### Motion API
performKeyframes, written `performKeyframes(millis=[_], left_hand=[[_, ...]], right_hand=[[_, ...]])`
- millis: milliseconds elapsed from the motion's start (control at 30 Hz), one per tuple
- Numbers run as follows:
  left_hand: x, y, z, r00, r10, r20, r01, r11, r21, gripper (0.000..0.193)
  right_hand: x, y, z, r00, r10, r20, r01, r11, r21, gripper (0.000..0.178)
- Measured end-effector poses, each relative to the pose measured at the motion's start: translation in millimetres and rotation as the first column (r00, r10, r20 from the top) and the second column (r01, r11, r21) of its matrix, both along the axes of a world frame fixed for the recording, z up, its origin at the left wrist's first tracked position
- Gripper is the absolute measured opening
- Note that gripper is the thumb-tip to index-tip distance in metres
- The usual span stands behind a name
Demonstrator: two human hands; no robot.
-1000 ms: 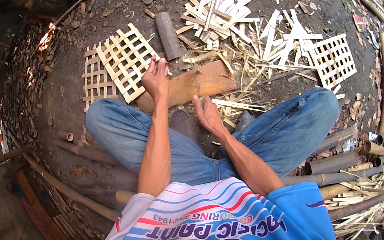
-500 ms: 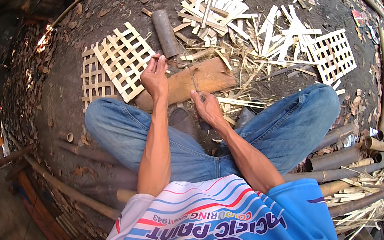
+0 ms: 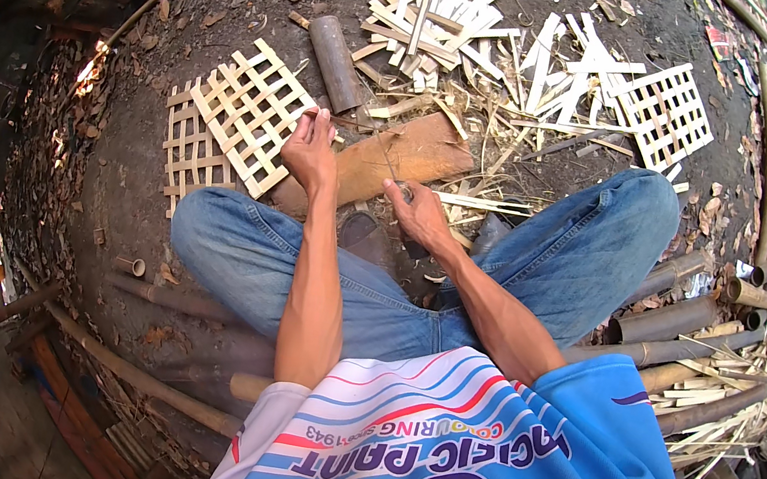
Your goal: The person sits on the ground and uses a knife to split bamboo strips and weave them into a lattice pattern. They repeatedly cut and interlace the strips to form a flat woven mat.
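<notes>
Over a brown wooden board, my two hands work close together. My left hand is raised with its fingertips pinched beside a lattice panel; a thin dark strand runs from them toward the right. My right hand is closed at the board's near edge, and a thin dark strand rises from its thumb and finger. Whether this is one strand or two I cannot tell, nor its material. Something dark, partly hidden, shows under the right hand. Left of the board lies a woven bamboo lattice, overlapping a second lattice.
A thick bamboo tube lies beyond the board. Behind it are piles of pale bamboo strips and shavings. Another lattice rests at the far right. Cut bamboo poles and split strips lie right of my knee.
Both hands stay almost where they were. The strand by my right hand has shifted slightly and looks fainter. The lattices and board have not moved noticeably.
</notes>
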State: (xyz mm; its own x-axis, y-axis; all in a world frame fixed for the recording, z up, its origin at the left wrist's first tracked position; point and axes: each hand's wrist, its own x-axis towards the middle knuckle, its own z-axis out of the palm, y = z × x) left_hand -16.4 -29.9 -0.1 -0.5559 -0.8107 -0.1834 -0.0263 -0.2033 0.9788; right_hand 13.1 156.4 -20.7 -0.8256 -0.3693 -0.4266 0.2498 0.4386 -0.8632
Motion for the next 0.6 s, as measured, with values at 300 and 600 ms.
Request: performKeyframes(millis=[300,600], left_hand=[[-1.8,0.6,-1.4,1.000,0.010,-0.017,-0.010,1.000,0.019,0.015],[-1.6,-2.6,-2.9,1.000,0.017,-0.012,-0.017,1.000,0.018,0.013]], right_hand=[[-2.1,-2.5,20.5,0.994,0.061,0.093,-0.057,0.997,-0.052,0.059],[-7.3,5.2,14.9,0.992,0.042,0.118,-0.038,0.999,-0.039,0.065]])
